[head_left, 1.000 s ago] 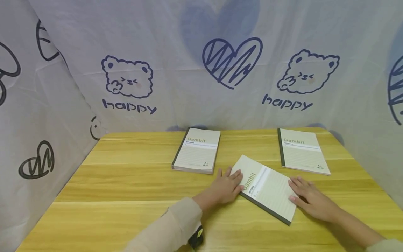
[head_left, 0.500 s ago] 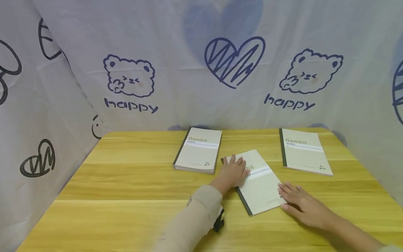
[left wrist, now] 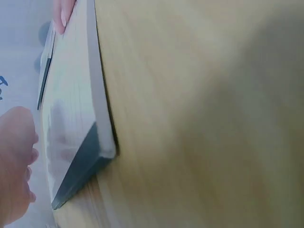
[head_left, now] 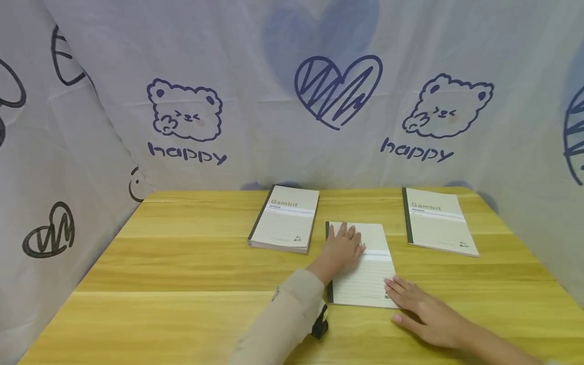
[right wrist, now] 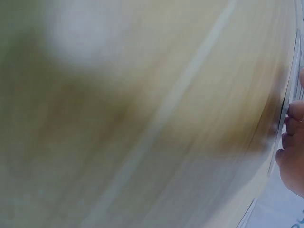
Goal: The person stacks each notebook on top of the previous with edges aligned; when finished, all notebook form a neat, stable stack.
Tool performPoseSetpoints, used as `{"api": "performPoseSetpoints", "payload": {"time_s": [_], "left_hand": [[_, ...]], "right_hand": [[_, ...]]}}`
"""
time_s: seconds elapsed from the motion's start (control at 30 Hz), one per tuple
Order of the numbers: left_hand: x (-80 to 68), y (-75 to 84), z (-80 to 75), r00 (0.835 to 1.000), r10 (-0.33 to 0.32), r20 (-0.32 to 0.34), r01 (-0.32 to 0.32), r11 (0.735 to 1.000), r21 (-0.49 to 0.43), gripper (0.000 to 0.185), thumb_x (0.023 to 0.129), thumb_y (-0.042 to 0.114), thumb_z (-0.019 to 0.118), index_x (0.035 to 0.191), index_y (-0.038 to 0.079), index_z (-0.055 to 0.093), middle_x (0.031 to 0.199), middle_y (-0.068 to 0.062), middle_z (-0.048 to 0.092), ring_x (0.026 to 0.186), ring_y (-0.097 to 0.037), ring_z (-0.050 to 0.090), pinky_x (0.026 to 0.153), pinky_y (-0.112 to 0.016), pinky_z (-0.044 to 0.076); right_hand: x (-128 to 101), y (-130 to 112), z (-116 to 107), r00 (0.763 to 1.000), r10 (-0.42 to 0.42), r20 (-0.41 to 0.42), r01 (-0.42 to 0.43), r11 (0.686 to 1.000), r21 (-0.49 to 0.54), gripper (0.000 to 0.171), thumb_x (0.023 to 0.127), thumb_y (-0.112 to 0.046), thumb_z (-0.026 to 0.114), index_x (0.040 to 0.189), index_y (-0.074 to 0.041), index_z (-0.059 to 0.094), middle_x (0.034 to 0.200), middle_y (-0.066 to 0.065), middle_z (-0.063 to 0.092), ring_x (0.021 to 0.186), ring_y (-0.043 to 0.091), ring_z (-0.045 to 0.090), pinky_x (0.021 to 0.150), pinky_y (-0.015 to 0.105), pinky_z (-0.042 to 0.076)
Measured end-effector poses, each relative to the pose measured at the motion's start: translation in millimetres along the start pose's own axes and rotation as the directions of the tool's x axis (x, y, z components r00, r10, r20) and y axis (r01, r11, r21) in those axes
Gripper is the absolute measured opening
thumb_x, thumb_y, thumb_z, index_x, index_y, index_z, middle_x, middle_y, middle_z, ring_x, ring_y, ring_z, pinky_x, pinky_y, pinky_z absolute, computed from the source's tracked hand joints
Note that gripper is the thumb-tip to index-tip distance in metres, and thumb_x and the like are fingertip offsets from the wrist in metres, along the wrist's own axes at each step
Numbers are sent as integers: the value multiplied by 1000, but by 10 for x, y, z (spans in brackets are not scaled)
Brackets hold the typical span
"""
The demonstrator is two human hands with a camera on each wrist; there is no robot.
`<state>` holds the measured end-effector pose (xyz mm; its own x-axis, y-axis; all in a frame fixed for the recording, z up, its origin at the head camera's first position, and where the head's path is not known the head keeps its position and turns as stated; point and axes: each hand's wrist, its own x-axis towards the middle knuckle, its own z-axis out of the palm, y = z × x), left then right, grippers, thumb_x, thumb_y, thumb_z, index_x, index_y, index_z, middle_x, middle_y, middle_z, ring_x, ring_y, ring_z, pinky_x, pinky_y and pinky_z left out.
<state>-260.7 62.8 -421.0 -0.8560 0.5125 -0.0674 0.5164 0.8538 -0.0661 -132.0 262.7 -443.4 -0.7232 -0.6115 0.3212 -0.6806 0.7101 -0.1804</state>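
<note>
A white "Gambit" notebook (head_left: 365,279) with a dark spine lies near the middle of the table, its spine to the left. My left hand (head_left: 343,249) rests on its upper left part with fingers spread, covering the title. At the lower right corner, the fingers of my right hand (head_left: 422,312) touch the notebook, the thumb held apart over the table. In the left wrist view the notebook (left wrist: 71,85) shows its dark spine end, with the left hand (left wrist: 16,161) at the side. The right wrist view catches only part of the right hand (right wrist: 294,142) at its edge.
A neat stack of similar notebooks (head_left: 285,218) stands behind and left of the middle one. Another notebook (head_left: 438,220) lies at the back right. The wooden table (head_left: 159,263) ends at a white printed cloth (head_left: 255,126) hanging behind.
The middle notebook has turned from a slant until its spine lies along the left, roughly in line with the others. My left hand moved onto its upper part; my right hand shifted left and nearer.
</note>
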Motion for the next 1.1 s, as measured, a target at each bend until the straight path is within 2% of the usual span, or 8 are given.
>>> {"api": "performPoseSetpoints", "payload": {"time_s": [0.2, 0.37, 0.43, 0.5, 0.57, 0.77, 0.93, 1.1], "left_hand": [[-198, -111, -12, 982, 45, -184, -67, 991, -114, 48, 101, 36, 26, 144, 15, 33, 148, -7, 37, 139, -23, 30, 114, -43, 24], [-448, -203, 1, 885, 36, -463, -145, 968, -203, 49, 98, 29, 38, 141, 6, 33, 132, -14, 49, 122, -27, 47, 103, -40, 38], [-547, -228, 28, 841, 29, -540, -169, 963, -212, 49, 96, 27, 43, 138, 3, 35, 118, -14, 53, 107, -25, 52, 92, -37, 43], [-642, -237, 69, 824, 11, -566, -173, 957, -233, 49, 94, 26, 46, 136, 1, 38, 104, -11, 54, 90, -21, 51, 78, -31, 44], [-739, -226, 108, 833, -4, -553, -167, 951, -259, 48, 94, 26, 47, 134, 0, 41, 93, -9, 52, 77, -16, 45, 68, -26, 40], [-985, -103, 203, 923, -40, -382, -89, 945, -314, 49, 95, 31, 43, 134, 2, 41, 90, -6, 56, 72, -13, 48, 62, -23, 41], [-1108, 34, 195, 962, -86, -258, 14, 963, -271, 50, 96, 33, 39, 137, 4, 37, 100, -9, 61, 86, -21, 59, 75, -32, 46], [-1148, 154, 189, 976, -188, -113, 165, 968, -187, 54, 97, 39, 36, 142, 10, 31, 109, -12, 60, 92, -26, 60, 82, -36, 44]], "right_hand": [[38, -71, -33, 988, 106, -117, -99, 993, 65, 39, 89, -17, 60, 125, -4, 58, 130, 16, 55, 132, -17, 10, 105, -1, 5], [133, -16, -76, 892, 141, -429, -83, 985, 152, 30, 81, 8, 60, 110, 6, 64, 112, 22, 63, 124, -14, 35, 101, 1, 25], [175, 6, -87, 857, 152, -493, -79, 983, 166, 27, 80, 10, 59, 107, 9, 65, 106, 23, 63, 118, -12, 41, 99, 1, 28], [209, 15, -89, 839, 178, -515, -102, 980, 173, 25, 79, 11, 59, 103, 9, 66, 102, 21, 64, 110, -8, 47, 96, 0, 30], [229, 18, -81, 839, 206, -503, -141, 976, 166, 22, 80, 8, 59, 100, 8, 67, 95, 17, 66, 98, -4, 51, 87, -1, 36], [284, -54, -63, 866, 400, -300, -360, 915, 181, 27, 86, -6, 59, 110, 5, 65, 78, 1, 60, 65, 0, 42, 51, 17, 38], [341, -122, -58, 849, 528, -29, -519, 842, 145, 49, 92, -23, 54, 129, 8, 48, 77, 3, 53, 63, 10, 39, 51, 22, 33], [395, -140, -25, 845, 528, 82, -533, 843, 68, 62, 93, -30, 53, 136, 12, 35, 95, 22, 63, 82, 30, 60, 66, 40, 49]]}}
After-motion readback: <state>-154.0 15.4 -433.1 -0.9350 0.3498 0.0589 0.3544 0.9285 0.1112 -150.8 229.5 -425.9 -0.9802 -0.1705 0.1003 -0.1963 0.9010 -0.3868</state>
